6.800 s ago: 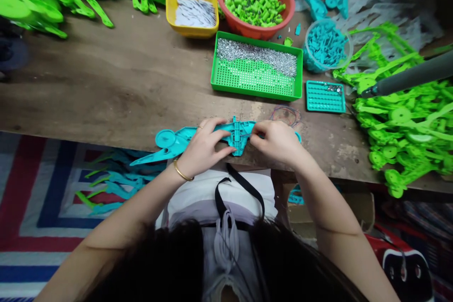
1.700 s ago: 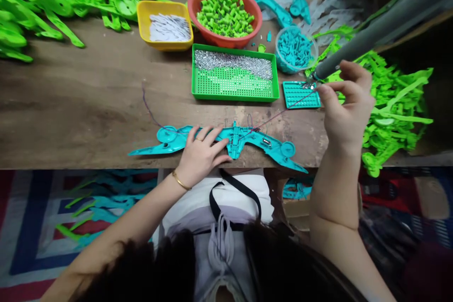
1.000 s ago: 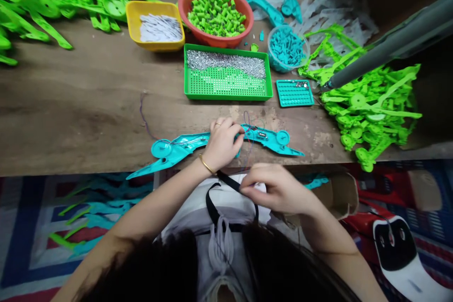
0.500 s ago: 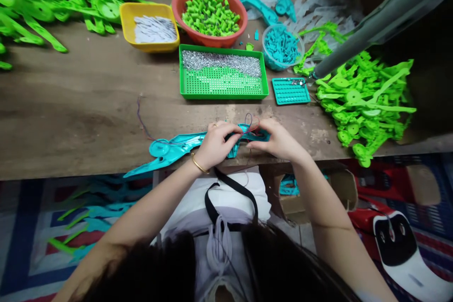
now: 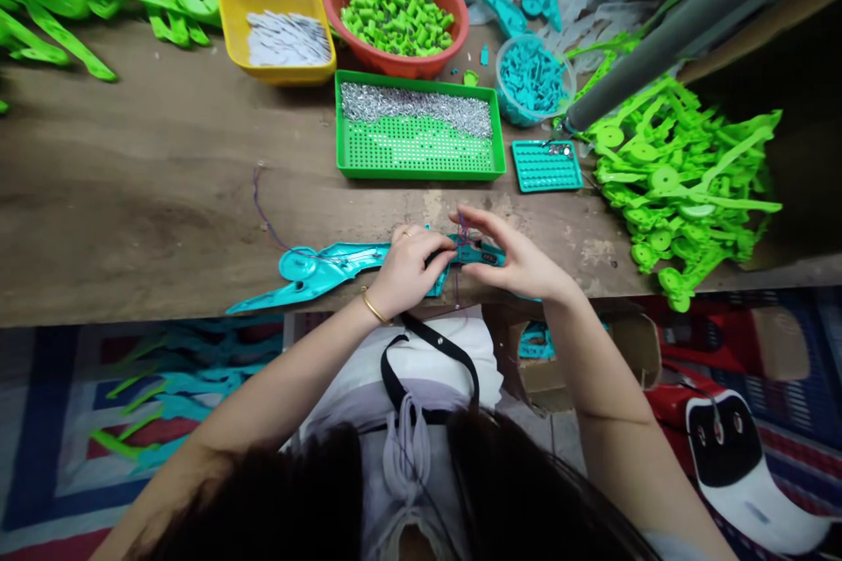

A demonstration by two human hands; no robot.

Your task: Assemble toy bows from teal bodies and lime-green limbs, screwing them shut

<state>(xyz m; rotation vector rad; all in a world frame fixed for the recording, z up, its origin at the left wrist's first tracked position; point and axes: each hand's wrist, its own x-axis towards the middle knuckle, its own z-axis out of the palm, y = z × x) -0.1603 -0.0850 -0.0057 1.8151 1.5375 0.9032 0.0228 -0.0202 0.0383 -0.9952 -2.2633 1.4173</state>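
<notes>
A long teal plastic part (image 5: 335,267) lies along the front edge of the wooden table (image 5: 164,158). My left hand (image 5: 413,270) is closed over its middle, thumb and fingers pressed on the part and the wires there. Thin red and blue wires (image 5: 464,232) loop up beside those fingertips, and another length trails over the part's left end onto the wood. My right hand (image 5: 517,259) is at the part's right end, thumb and fingers spread apart around the wires, with a small dark piece visible in the part between them.
Behind the part stand a green tray (image 5: 421,149) of metal pieces, a small teal tray (image 5: 547,166), a yellow bowl (image 5: 276,74), a red bowl (image 5: 395,61) and a clear tub (image 5: 534,79). Green parts (image 5: 684,175) are heaped at right; a grey pole (image 5: 658,44) slants nearby.
My right hand has opened wider, its fingers lifting up and away from the part's right end. The left hand stays on the part. The view has shifted slightly.
</notes>
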